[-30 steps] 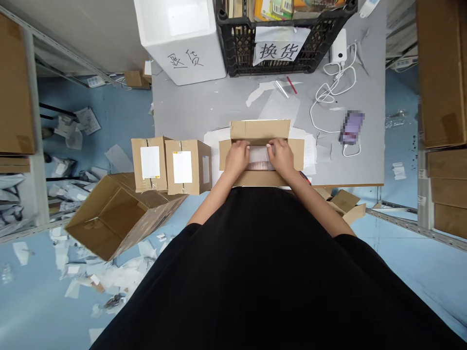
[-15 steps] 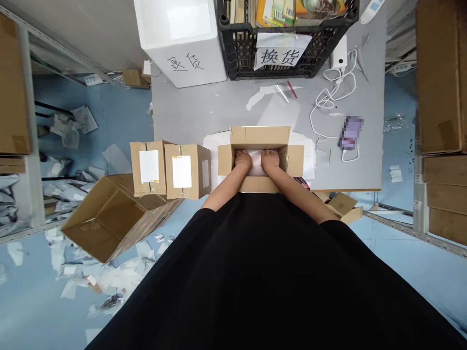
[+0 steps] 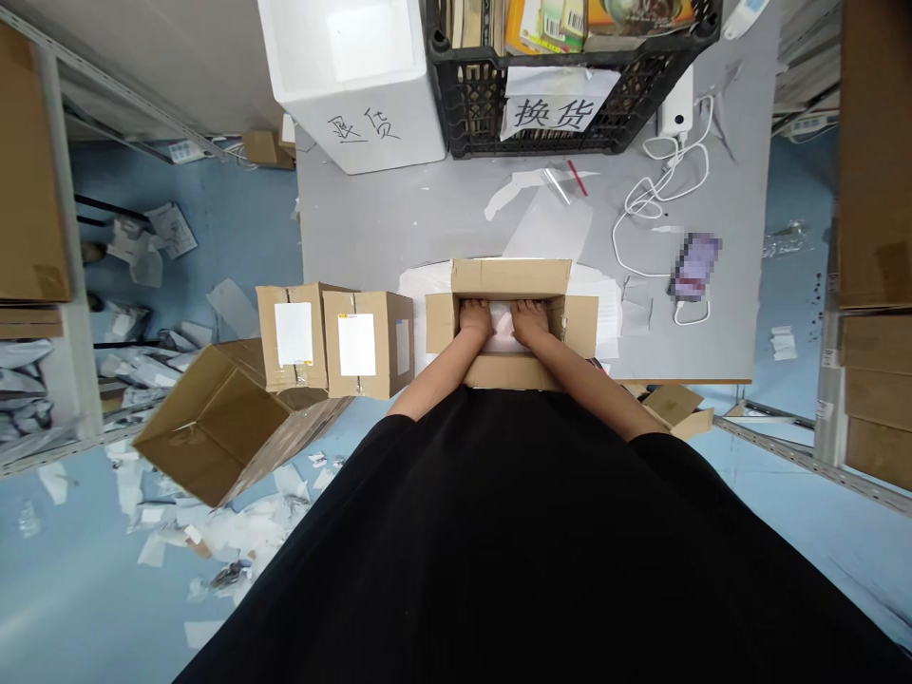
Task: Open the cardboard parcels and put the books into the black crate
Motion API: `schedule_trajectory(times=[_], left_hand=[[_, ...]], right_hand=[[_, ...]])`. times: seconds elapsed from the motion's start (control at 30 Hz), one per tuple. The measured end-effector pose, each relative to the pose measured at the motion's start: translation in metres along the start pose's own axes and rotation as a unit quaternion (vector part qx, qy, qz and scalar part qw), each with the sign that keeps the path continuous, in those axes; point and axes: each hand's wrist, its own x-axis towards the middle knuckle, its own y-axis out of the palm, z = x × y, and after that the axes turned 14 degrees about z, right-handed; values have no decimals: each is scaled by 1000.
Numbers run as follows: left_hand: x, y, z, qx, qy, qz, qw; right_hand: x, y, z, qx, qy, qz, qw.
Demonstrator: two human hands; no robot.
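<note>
An open cardboard box stands at the near edge of the table with its flaps folded outward. Both of my hands reach down inside it. My left hand lies at the left end, fingers stretched toward the far wall. At the right, my right hand rests with its fingers spread the same way. Between and beneath them is a pale pinkish-white wrapping or packet, whose exact kind I cannot make out. The hands appear to press on it rather than grip it. White sheets lie under the box.
Two labelled cardboard boxes stand at the left. Farther back are a white foam bin and a black crate of books. A phone with a white cable lies right. A large open carton sits below, left.
My fingers have straightened out inside the box, where they were more curled before. The whole view has shifted slightly; the box and the things around it keep their places.
</note>
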Motion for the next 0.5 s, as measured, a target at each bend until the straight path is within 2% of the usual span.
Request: schedule_trajectory(times=[0.17, 0.23, 0.33, 0.5], left_hand=[[-15, -6, 5, -11, 43, 5, 999], [-23, -8, 9, -13, 67, -18, 998], [-33, -12, 14, -27, 95, -93, 991], [-31, -37, 18, -105, 105, -236, 960]], right_hand=[[-11, -11, -1, 25, -3, 21, 999], [-17, -15, -2, 41, -7, 29, 999], [-23, -25, -4, 56, -25, 8, 998], [-20, -60, -5, 81, 4, -99, 992]])
